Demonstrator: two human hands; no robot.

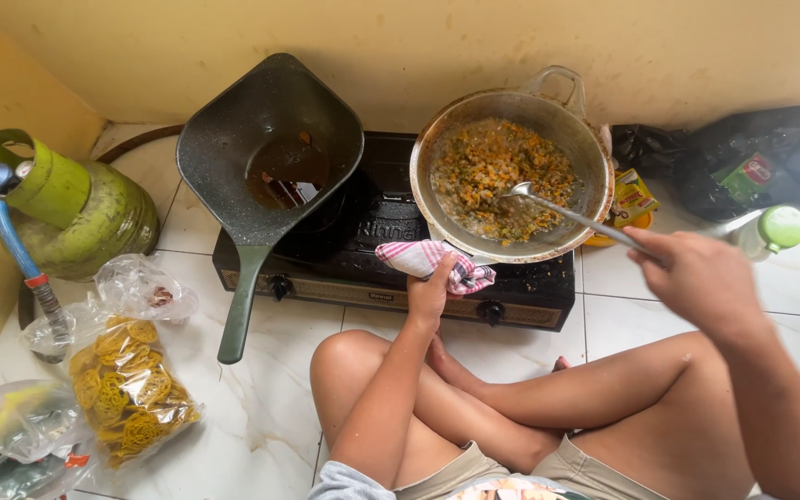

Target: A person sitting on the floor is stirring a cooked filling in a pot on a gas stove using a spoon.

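While the green gas cylinder [94, 218] stands at far left, my left hand [430, 292] pinches a checked cloth [423, 257] against the wok [594, 153] rim; my right hand [701, 278] grips a spoon [562, 211] resting in chopped vegetables [502, 171] on the stove [363, 241].

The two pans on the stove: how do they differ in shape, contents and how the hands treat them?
The dark pan is squarish with a long green handle; the metal wok is round with loop handles. The dark pan holds only a little brown oil; the wok is full of a chopped orange-green mix. No hand touches the dark pan; the left hand steadies the wok through a checked cloth. Both sit on the stove.
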